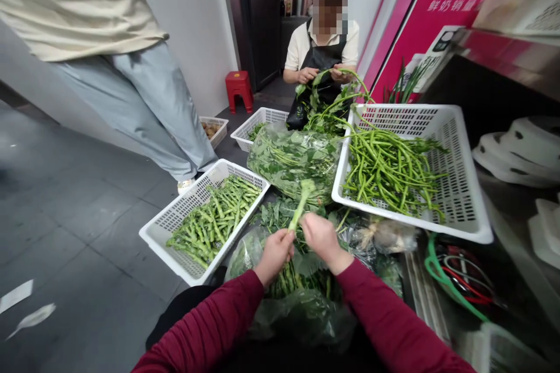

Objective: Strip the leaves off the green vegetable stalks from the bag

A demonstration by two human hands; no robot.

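Note:
A pale green vegetable stalk (301, 204) stands tilted upward from my left hand (276, 253), whose fingers are wrapped round its lower end. Beside it on the right is my right hand (322, 239), closed against the stalk; whether it pinches a piece of it is too small to tell. Below both hands lies an open clear plastic bag (306, 317) of leafy green stalks. To the left, a white basket (164, 250) holds many cut green stems (214, 215). Another plastic bag of leafy greens (293, 157) lies beyond my hands.
A white basket (476, 210) of long thin greens is at the right. Across from me a seated person in a black apron (321, 58) handles leafy stems. Someone in light blue trousers (144, 99) stands at the left. A red stool (239, 90) is by the doorway.

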